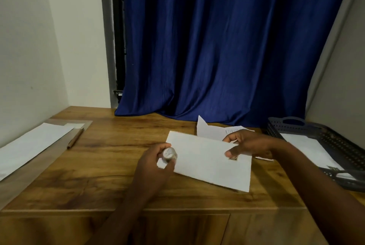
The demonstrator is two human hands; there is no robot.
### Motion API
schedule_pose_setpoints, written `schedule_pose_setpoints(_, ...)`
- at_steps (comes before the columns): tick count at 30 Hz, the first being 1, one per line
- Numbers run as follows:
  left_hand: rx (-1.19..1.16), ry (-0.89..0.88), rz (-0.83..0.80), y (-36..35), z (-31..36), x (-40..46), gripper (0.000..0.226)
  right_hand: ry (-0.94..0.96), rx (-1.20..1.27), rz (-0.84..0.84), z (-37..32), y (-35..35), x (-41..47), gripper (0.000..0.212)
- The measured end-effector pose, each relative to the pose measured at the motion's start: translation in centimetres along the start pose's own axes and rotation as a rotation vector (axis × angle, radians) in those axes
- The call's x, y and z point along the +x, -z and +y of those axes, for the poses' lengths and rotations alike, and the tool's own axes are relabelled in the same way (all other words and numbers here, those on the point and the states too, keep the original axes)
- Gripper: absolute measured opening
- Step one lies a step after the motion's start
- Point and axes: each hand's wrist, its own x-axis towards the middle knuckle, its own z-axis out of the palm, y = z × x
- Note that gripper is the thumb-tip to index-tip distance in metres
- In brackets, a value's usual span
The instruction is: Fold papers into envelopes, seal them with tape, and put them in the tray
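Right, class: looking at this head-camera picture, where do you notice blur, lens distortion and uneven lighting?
Head view: the left hand and its tape roll are smeared by motion blur; the right hand on the envelope is softer too. Wide-angle distortion leans the walls and the tray outward. Light is dim, the curtain darkest in its folds.

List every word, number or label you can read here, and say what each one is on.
Nothing can be read.
Folded sheet behind the envelope: a few lines of small print near the right hand, too small and blurred to read.
Envelope: a small brownish mark by the thumb, blurred; no letters can be made out.
Tape roll in the left hand: no label visible.
Tray, pencil, paper on the left: no text visible.
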Motion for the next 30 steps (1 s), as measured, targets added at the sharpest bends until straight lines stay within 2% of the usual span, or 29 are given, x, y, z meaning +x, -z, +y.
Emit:
schedule_pose_setpoints(3, -0.028, 0.117, -0.013, -0.1, -0.4, 0.5, 0.041, 0.018, 0.076, 0.106, 1.8, 2.7, -2.9, 0.031)
schedule_pose_setpoints(6, 0.001, 0.155, -0.044, -0.4, -0.8, 0.8, 0.039, 0.067, 0.192, 0.258, 4.2, 5.3, -5.7, 0.023)
schedule_pose_setpoints(12, 0.235, 0.02, -0.183, -0.7, -1.4, 0.5, 0.033, -0.058, 0.441, 0.746, 11.3, 10.4, -9.2, 0.023)
schedule_pose_setpoints(14, 0.325, -0.003, -0.219, -0.6, -1.8, 0.6, 0.033, -0.135, 0.471, 0.903, 13.8, 11.9, -9.8, 0.025)
schedule_pose_setpoints(17, 0.398, -0.037, -0.238, -0.8, -1.8, 0.6, 0.031, -0.25, 0.413, 1.04, 16.3, 13.0, -10.7, 0.033)
schedule_pose_setpoints(20, 0.436, -0.049, -0.249, -0.8, -1.7, 0.6, 0.03, -0.354, 0.372, 1.038, 18.0, 13.6, -10.6, 0.036)
schedule_pose_setpoints(25, 0.44, -0.052, -0.269, -0.8, -1.3, 0.5, 0.03, -0.611, 0.356, 0.901, 19.2, 14.7, -8.4, 0.051)
schedule_pose_setpoints(30, 0.452, -0.066, -0.259, -0.7, -1.2, 0.5, 0.031, -0.719, 0.22, 0.79, 20.7, 14.8, -6.8, 0.059)
